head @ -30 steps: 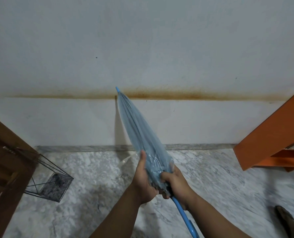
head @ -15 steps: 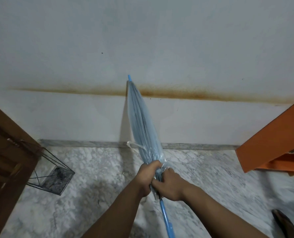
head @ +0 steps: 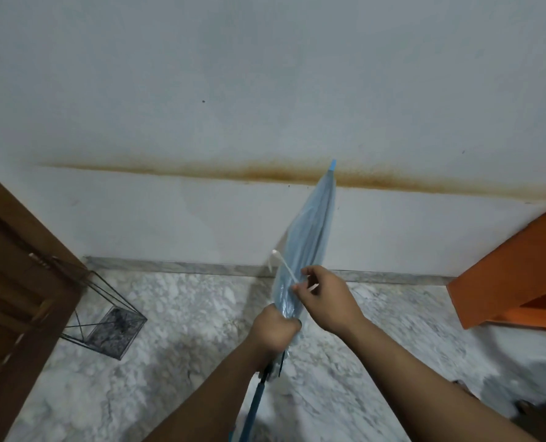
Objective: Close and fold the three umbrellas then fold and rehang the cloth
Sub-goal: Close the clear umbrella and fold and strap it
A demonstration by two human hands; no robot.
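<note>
A closed, clear pale-blue umbrella (head: 309, 237) points up and to the right, its blue tip in front of the stained white wall. My left hand (head: 274, 327) grips the gathered canopy near its lower end, above the blue shaft (head: 254, 406). My right hand (head: 321, 295) is a little higher beside the canopy and pinches the white tie strap (head: 284, 266), which stretches up and left from my fingers. The umbrella's handle is out of view at the bottom edge. No other umbrella or cloth is in view.
A black wire-frame stand (head: 105, 317) sits on the marble floor (head: 185, 362) at the left, beside a brown wooden door (head: 13, 298). Orange furniture (head: 514, 272) juts in at the right. A dark shoe (head: 526, 405) shows at the lower right.
The umbrella has swung from leaning left to leaning right. My right hand left the gathered canopy, moved up and took the white strap. My left hand keeps its grip.
</note>
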